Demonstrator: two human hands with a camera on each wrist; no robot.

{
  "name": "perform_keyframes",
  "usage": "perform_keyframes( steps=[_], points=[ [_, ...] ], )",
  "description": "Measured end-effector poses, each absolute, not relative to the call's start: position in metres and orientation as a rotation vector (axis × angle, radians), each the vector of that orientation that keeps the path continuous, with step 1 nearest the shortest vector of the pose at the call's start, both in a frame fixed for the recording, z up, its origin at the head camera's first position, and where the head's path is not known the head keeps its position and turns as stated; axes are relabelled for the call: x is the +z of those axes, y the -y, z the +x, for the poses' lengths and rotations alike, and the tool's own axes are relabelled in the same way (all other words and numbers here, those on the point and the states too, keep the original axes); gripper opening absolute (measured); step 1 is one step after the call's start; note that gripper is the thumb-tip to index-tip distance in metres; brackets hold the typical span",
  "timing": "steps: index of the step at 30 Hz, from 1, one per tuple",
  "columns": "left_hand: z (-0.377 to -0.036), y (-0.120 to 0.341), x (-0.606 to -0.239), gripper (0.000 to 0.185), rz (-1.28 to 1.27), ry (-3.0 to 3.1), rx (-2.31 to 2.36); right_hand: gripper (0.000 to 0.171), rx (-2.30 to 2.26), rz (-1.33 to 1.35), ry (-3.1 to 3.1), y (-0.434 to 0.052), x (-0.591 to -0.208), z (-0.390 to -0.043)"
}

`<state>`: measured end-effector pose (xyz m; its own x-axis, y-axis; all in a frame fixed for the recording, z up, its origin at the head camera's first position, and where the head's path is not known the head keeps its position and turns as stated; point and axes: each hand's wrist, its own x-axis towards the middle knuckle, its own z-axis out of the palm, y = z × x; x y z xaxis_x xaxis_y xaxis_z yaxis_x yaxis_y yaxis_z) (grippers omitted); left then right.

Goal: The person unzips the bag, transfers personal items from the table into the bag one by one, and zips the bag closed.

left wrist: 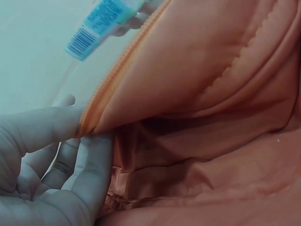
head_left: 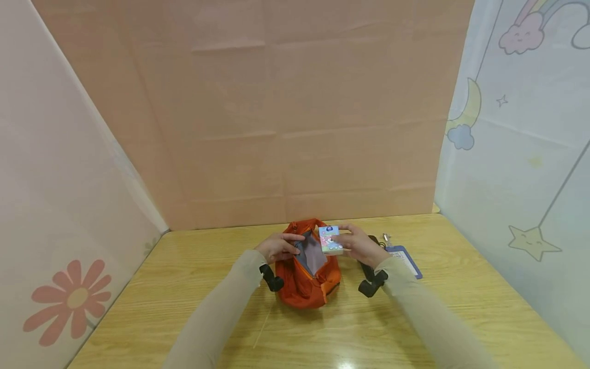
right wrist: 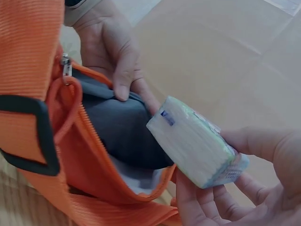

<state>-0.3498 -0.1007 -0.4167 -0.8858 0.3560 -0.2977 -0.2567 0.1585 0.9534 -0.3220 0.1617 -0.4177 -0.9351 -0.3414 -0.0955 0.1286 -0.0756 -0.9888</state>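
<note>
An orange bag (head_left: 299, 293) with a grey lining lies on the table, its zipped mouth spread wide. On its left side my left hand (head_left: 278, 247) pinches the zipper edge (left wrist: 106, 106) between thumb and fingers. My right hand (head_left: 361, 246) grips a small pack of tissues (head_left: 330, 240) by its side, thumb on one face and fingers on the other. Printed pictures cover the front of the pack, and white folded tissue shows through its wrapper in the right wrist view. The pack is held over the right part of the opening, beside the grey lining (right wrist: 127, 125).
To the right of the bag lies a badge holder (head_left: 409, 260) with a blue frame, with a dark lanyard (head_left: 367, 271) partly under my right wrist. A broad orange strap (right wrist: 28, 61) with a black buckle (right wrist: 40, 136) hangs by the bag. Cloth-covered walls enclose the wooden table (head_left: 184, 277).
</note>
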Motion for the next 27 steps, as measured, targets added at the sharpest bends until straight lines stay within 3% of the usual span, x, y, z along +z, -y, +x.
perform_keyframes(
  steps=[27],
  points=[
    [-0.346,0.101,-0.414,0.046,0.100,-2.003,1.769,0.051,-2.049,-0.102,-1.901,-0.146,-0.443,-0.327]
  ],
)
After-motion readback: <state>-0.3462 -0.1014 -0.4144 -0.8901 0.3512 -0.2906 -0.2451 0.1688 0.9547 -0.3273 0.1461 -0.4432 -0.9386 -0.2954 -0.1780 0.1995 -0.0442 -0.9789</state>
